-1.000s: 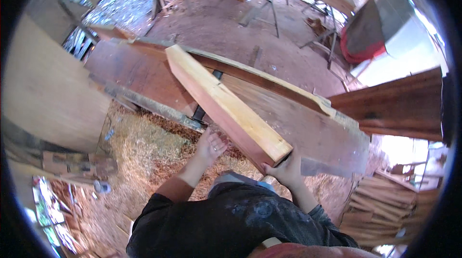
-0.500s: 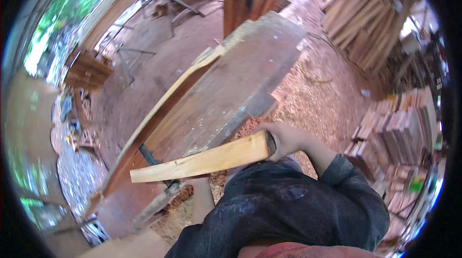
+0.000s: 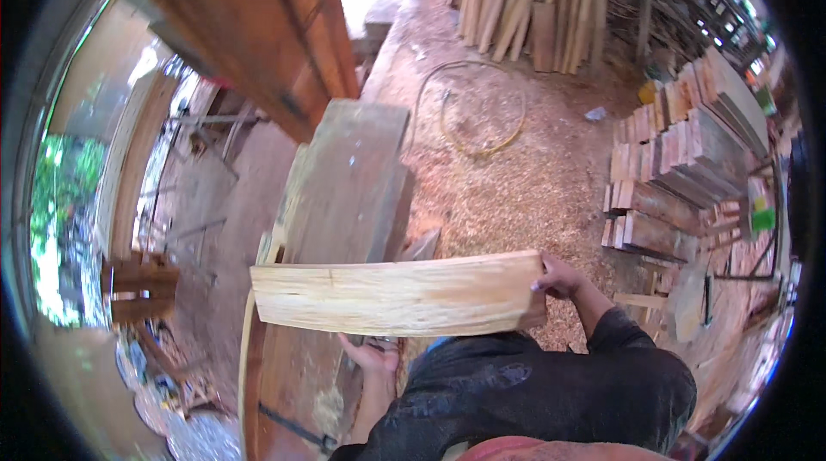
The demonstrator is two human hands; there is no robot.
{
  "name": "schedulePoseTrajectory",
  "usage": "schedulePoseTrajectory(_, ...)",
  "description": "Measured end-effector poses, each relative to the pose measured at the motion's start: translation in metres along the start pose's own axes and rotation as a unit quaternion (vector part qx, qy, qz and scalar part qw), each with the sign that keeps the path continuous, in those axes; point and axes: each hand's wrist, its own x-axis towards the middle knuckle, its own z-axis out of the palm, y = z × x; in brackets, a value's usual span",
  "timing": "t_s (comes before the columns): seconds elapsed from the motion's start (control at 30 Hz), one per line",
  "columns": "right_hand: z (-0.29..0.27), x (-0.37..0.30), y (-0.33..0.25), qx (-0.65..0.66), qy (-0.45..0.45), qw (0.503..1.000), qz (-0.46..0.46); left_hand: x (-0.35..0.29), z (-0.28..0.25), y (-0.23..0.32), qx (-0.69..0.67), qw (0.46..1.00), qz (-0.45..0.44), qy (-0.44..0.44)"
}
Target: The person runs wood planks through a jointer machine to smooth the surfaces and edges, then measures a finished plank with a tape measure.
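Observation:
A pale, slightly curved wooden board (image 3: 400,293) lies crosswise in front of my body, its broad grained face turned up. My right hand (image 3: 561,278) is closed round its right end, with fingers over the end edge. Under the near edge, left of the middle, my left hand (image 3: 375,356) holds the board from below, palm up and thumb to the left; its fingertips are partly hidden. Beneath the board's left part stands a long, worn wooden workbench (image 3: 344,177). A dark metal bar (image 3: 297,425) crosses the bench near my left forearm.
Tall reddish-brown planks (image 3: 284,31) rise beyond the bench. Wood shavings (image 3: 490,203) cover the floor, where a yellowish hose (image 3: 482,151) lies coiled. Thick boards are stacked (image 3: 680,160) at the right, and long slats (image 3: 533,5) lean at the back.
My view has swung to the right. The board has turned from showing its narrow edge to showing its broad face, and my left hand has come into sight beneath it.

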Motion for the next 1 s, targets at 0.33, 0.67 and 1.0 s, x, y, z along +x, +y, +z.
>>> schedulePoseTrajectory(0.33,-0.067,-0.036,0.018,0.164,0.188,0.968,-0.028,0.124,0.108,-0.075,0.208,0.952,-0.170,-0.144)
schedulePoseTrajectory(0.67,0.003,0.133,0.030,0.198,0.095,0.976,-0.015,0.148,0.042,-0.028,0.743,0.649,-0.044,-0.156)
schedulePoseTrajectory(1.0,0.012,0.157,0.018,-0.277,0.144,0.944,0.104,0.112,-0.014,-0.030,0.806,0.561,-0.002,-0.191)
